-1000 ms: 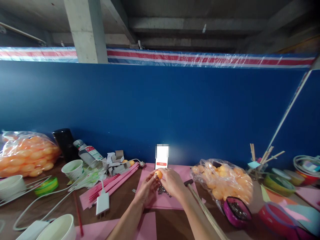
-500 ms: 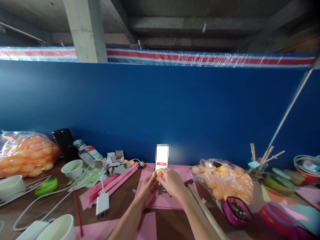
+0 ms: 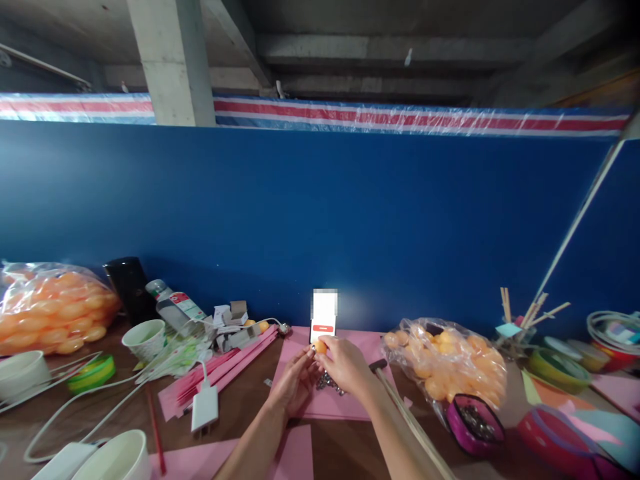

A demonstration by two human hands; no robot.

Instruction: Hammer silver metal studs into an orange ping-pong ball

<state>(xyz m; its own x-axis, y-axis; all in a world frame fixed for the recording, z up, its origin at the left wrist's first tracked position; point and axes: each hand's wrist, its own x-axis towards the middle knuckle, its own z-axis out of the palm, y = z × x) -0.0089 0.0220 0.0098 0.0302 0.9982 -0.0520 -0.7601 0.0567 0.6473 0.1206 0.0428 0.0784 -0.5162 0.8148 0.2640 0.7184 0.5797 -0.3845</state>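
Observation:
My right hand [image 3: 345,365] pinches a small orange ball [image 3: 321,347] between thumb and fingers, above a pink sheet of paper [image 3: 363,407]. Close against the ball's left side, my left hand [image 3: 294,381] has its thumb and fingertips pressed together. A tiny glint shows at those fingertips, too small to name. Below the hands, a pile of small shiny metal pieces [image 3: 327,382] lies on the pink paper, partly hidden by my right hand. A phone [image 3: 324,317] with a lit, partly blurred screen stands just beyond the ball.
Clear bags of orange balls lie at left [image 3: 55,310] and right [image 3: 450,360]. A purple container [image 3: 474,423] holds more metal pieces. Sticks [image 3: 407,420] lie beside my right forearm. A white charger [image 3: 205,408], cables and a paper cup [image 3: 145,340] are at left. A blue partition [image 3: 320,200] rises behind.
My left fingertips have shifted slightly, showing a small glint beside the ball. My right hand stays on the ball and has tilted a little; more of the metal pile shows.

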